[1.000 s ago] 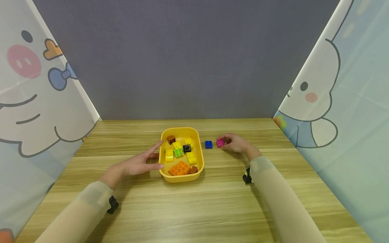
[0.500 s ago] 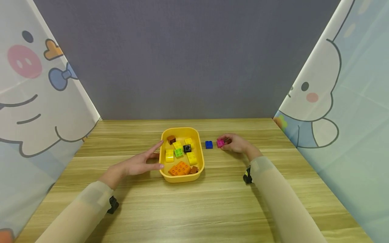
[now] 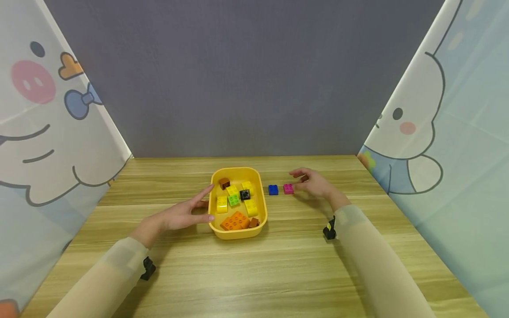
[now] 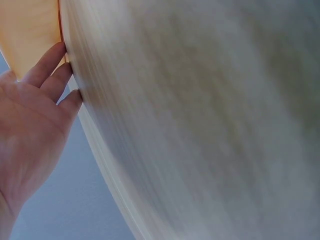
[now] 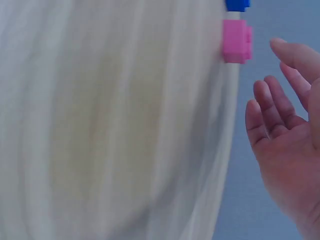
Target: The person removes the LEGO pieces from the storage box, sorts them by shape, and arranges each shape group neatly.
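My left hand (image 3: pixel 180 215) lies against the left side of a yellow bin (image 3: pixel 237 235), thumb and fingers spread along its rim; the left wrist view shows its fingertips at the bin's wall. Inside the bin are several toy bricks: yellow ones (image 3: pixel 251 206), a lime green one (image 3: pixel 233 199), a black one (image 3: pixel 245 194), orange ones (image 3: pixel 234 221) and brown ones (image 3: pixel 224 183). Right of the bin, a blue brick (image 3: pixel 273 190) and a pink brick (image 3: pixel 288 189) sit side by side on the table. My right hand (image 3: pixel 315 183) is just right of the pink brick, fingers loosely bent, holding nothing.
The wood-grain table (image 3: pixel 254 278) meets a grey upright panel (image 3: pixel 242 79) at the back. Cartoon-printed cloths (image 3: pixel 59 132) hang along both sides. A black wrist mount (image 3: pixel 329 230) sits under each sleeve.
My right hand has let go of the pink brick and drawn slightly right, its fingers opening. The pink brick stays beside the blue one. My left hand keeps its place on the bin.
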A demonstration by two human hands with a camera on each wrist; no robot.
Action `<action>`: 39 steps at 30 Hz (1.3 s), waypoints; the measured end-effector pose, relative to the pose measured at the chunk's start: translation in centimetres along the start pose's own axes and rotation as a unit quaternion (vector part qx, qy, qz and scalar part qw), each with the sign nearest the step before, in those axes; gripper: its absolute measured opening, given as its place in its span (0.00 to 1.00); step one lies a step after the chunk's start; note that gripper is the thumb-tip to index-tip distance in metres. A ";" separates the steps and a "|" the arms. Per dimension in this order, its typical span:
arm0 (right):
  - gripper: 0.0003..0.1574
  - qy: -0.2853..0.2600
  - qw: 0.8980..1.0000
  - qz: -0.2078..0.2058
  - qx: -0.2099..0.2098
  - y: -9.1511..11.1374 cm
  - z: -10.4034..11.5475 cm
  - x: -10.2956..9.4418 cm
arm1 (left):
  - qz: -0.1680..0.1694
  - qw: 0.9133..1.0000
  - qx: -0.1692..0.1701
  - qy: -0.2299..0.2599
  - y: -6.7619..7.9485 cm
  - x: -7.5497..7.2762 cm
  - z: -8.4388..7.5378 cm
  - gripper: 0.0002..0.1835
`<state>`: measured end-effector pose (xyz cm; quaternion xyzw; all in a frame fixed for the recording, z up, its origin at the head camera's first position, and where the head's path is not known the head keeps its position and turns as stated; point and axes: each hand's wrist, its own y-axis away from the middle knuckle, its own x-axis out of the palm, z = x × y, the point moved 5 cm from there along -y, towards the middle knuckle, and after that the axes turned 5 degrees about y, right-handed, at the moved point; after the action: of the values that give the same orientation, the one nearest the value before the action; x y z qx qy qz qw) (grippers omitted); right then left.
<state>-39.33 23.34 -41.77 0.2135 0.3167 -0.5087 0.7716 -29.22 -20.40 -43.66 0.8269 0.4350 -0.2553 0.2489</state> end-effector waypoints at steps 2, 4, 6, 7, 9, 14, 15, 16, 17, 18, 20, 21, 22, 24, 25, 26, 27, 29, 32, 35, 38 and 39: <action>0.33 0.005 1.000 -0.015 -0.013 0.1 0.6 -0.4 | -0.001 1.000 0.000 -0.002 0.0 0.0 0.0 0.58; 0.31 0.008 0.999 -0.026 -0.023 0.2 1.4 -0.6 | -0.001 1.000 0.000 -0.003 0.0 0.0 0.0 0.58; 0.29 0.012 0.999 -0.034 -0.030 0.2 2.2 -0.6 | -0.002 1.000 -0.001 -0.004 0.0 0.0 0.0 0.58; 0.28 0.012 0.999 -0.036 -0.031 0.1 2.7 -0.6 | -0.002 1.000 0.000 -0.004 0.0 0.0 0.0 0.58; 0.27 0.010 0.999 -0.036 -0.037 0.1 3.6 -0.3 | -0.002 1.000 0.000 -0.004 0.0 0.0 0.0 0.58; 0.24 0.004 0.998 -0.024 -0.061 -0.5 6.3 1.2 | -0.003 1.000 -0.001 -0.002 0.1 0.0 -0.1 0.58; 0.23 0.002 0.998 -0.021 -0.066 -0.7 6.9 1.5 | -0.003 1.000 -0.001 -0.002 0.1 0.0 -0.1 0.58; 0.23 0.000 0.997 -0.017 -0.070 -0.8 7.5 2.0 | -0.003 1.000 0.000 -0.001 0.1 0.0 -0.1 0.58; 0.23 -0.004 0.997 -0.010 -0.073 -0.9 8.1 2.4 | -0.003 1.000 0.000 0.000 0.1 0.0 -0.1 0.58; 0.23 -0.006 0.997 -0.006 -0.080 -1.0 8.6 2.8 | -0.002 1.000 0.001 0.001 0.1 0.0 -0.1 0.58; 0.24 -0.005 0.995 0.006 -0.095 -1.2 9.8 3.7 | -0.002 1.000 0.002 0.003 0.1 0.0 -0.2 0.58; 0.25 -0.006 0.994 0.012 -0.105 -1.3 10.3 4.2 | -0.001 1.000 0.002 0.002 0.1 0.0 -0.1 0.58; 0.25 -0.004 0.993 0.018 -0.115 -1.5 10.9 4.7 | -0.001 1.000 0.002 0.004 0.1 -0.1 -0.2 0.58; 0.26 0.002 0.990 0.026 -0.139 -1.8 11.9 5.7 | -0.001 1.000 0.002 0.004 0.1 -0.1 -0.2 0.58; 0.26 0.004 0.988 0.031 -0.148 -2.0 12.4 6.2 | -0.001 1.000 0.002 0.004 0.1 -0.1 -0.2 0.58; 0.26 0.009 0.987 0.036 -0.156 -2.1 12.8 6.8 | -0.001 1.000 0.001 0.004 0.1 -0.1 -0.2 0.58; 0.26 0.012 0.986 0.041 -0.161 -2.3 13.1 7.3 | -0.001 1.000 0.001 0.005 0.2 -0.1 -0.2 0.58; 0.27 0.022 0.984 0.049 -0.167 -2.6 13.7 8.2 | 0.000 1.000 0.002 0.006 0.2 -0.1 -0.2 0.58; 0.27 0.035 0.984 0.057 -0.167 -3.0 14.2 9.4 | 0.002 1.000 0.002 0.011 0.1 -0.1 -0.1 0.58; 0.27 0.031 0.983 0.063 -0.167 -3.2 14.6 10.3 | 0.004 1.000 0.003 0.015 0.0 -0.1 -0.1 0.57; 0.25 0.035 0.983 0.062 -0.167 -3.5 14.7 11.1 | 0.004 1.000 0.005 0.014 0.0 0.0 -0.1 0.57; 0.24 0.037 0.984 0.060 -0.165 -3.6 14.6 11.3 | 0.004 1.000 0.005 0.012 0.1 0.0 0.0 0.57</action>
<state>-35.46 5.05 -39.46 0.1206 0.4117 -0.3933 0.8132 -29.16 -20.40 -43.63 0.8331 0.4329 -0.2463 0.2405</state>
